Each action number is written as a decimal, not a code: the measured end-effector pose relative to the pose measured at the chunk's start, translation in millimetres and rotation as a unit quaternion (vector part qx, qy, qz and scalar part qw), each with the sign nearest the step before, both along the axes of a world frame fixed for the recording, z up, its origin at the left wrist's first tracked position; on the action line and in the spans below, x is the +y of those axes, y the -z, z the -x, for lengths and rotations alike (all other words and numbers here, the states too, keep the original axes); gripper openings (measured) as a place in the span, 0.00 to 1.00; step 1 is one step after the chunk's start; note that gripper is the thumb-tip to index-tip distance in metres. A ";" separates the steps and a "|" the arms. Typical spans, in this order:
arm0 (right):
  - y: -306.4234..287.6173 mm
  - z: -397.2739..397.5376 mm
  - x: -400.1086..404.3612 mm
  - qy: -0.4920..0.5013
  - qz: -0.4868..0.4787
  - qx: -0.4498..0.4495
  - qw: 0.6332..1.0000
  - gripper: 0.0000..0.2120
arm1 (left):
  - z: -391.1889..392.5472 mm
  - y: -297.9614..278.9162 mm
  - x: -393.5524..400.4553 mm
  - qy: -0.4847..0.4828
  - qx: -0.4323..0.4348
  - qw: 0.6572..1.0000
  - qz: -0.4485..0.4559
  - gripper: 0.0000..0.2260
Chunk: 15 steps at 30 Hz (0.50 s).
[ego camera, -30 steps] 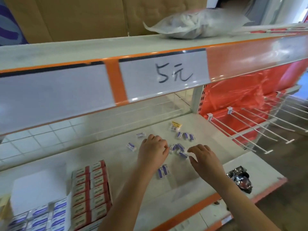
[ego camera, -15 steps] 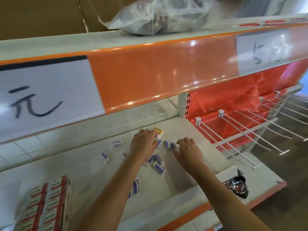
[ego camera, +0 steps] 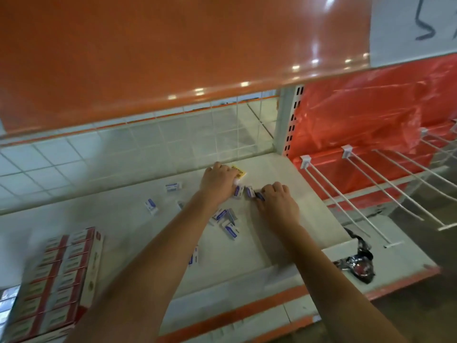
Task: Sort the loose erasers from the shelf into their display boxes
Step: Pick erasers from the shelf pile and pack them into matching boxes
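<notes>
Several small white erasers with blue sleeves lie loose on the white shelf (ego camera: 284, 174); one (ego camera: 173, 187) sits at the back left, another (ego camera: 151, 206) nearer, and a cluster (ego camera: 231, 229) lies between my forearms. My left hand (ego camera: 217, 181) reaches to the back, its fingers curled over a yellow-sleeved eraser (ego camera: 239, 172) and touching a blue one (ego camera: 238, 191). My right hand (ego camera: 278, 201) has its fingertips curled onto a blue-sleeved eraser (ego camera: 259, 195). A display box of red-and-white erasers (ego camera: 61, 276) stands at the front left.
The orange front of the upper shelf (ego camera: 173, 58) hangs low over the work area. A box of blue-sleeved erasers (ego camera: 7, 300) shows at the left edge. White wire hooks (ego camera: 385, 184) jut out at the right, before red plastic sheeting. A crumpled black wrapper (ego camera: 358, 263) lies on the lower ledge.
My view has dropped and shifted right under the upper shelf. Both hands have reached further back: the left onto the yellow eraser, the right onto the blue erasers beside it.
</notes>
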State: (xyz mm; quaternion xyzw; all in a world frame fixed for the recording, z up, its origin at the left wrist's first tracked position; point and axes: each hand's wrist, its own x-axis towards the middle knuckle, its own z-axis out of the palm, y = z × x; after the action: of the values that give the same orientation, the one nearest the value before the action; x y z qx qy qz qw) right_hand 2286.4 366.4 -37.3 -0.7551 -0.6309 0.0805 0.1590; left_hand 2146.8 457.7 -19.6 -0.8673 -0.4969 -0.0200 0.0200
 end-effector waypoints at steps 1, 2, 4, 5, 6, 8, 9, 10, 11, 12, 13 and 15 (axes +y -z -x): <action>0.4 -0.9 0.5 0.000 0.001 0.000 1.000 0.15 | -1.4 -0.2 -0.2 -0.005 0.002 1.000 0.004 0.18; 0.8 -1.5 0.9 0.000 0.000 -0.001 1.000 0.15 | -2.6 -0.6 -0.5 -0.010 0.002 1.000 0.009 0.18; 1.6 -2.2 1.6 0.000 -0.005 -0.004 1.000 0.16 | -5.4 -0.7 -0.7 -0.020 0.003 1.000 0.013 0.19; 1.8 -2.4 1.5 0.000 -0.008 -0.006 1.000 0.16 | -7.0 0.5 -1.3 -0.025 0.002 1.000 0.008 0.18; 1.9 -2.3 1.3 0.001 -0.011 -0.009 1.000 0.16 | -8.8 1.9 -1.8 -0.029 -0.001 1.000 -0.002 0.17; 2.9 -2.0 0.8 0.001 -0.016 -0.015 1.000 0.17 | -11.2 5.0 -3.1 -0.036 -0.012 0.999 -0.025 0.14; 3.8 -2.2 0.6 0.000 -0.018 -0.015 1.000 0.17 | -11.6 6.0 -4.0 -0.035 -0.019 0.999 -0.035 0.13; 4.7 -2.9 0.3 0.000 -0.019 -0.011 1.000 0.17 | -11.2 6.4 -4.5 -0.034 -0.027 0.998 -0.041 0.14; 5.3 -4.1 0.0 0.000 -0.019 -0.004 1.000 0.17 | -10.1 6.3 -5.1 -0.031 -0.035 0.998 -0.044 0.14; 5.7 -5.7 -0.8 0.000 -0.021 0.004 1.000 0.17 | -8.5 5.7 -5.9 -0.030 -0.040 0.998 -0.044 0.16; 5.7 -7.5 -1.6 0.000 -0.022 0.011 1.000 0.16 | -6.6 4.5 -7.3 -0.029 -0.042 0.998 -0.044 0.17; 5.2 -10.9 -4.5 0.000 -0.023 0.018 1.000 0.16 | -2.7 3.3 -10.3 -0.034 -0.039 0.998 -0.047 0.20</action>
State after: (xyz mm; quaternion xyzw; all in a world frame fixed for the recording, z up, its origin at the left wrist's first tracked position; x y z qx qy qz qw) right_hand 2297.2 361.9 -42.6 -0.7498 -0.6296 0.0793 0.1871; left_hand 2149.5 447.4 -22.9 -0.8468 -0.5247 -0.0765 0.0420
